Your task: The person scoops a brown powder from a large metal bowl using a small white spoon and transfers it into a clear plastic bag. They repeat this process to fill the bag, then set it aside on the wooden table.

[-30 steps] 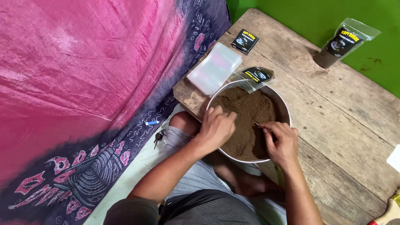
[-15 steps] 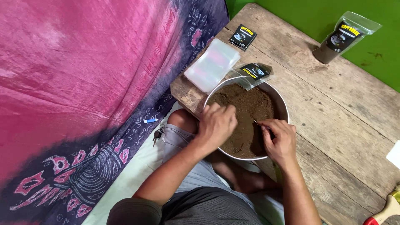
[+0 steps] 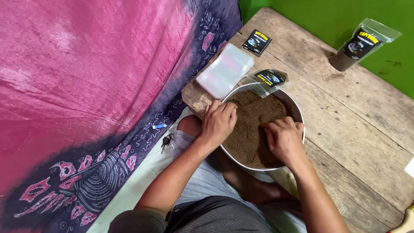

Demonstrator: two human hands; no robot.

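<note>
Bare forearms, grey shorts, dark grey shirt

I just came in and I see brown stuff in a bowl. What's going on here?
A person sits at a low wooden table with both hands in a round metal bowl of brown powder. The left hand rests at the bowl's near-left rim, and the right hand presses into the powder. A stack of clear plastic bags lies beside the bowl, and a filled pouch stands against the green wall.
</note>
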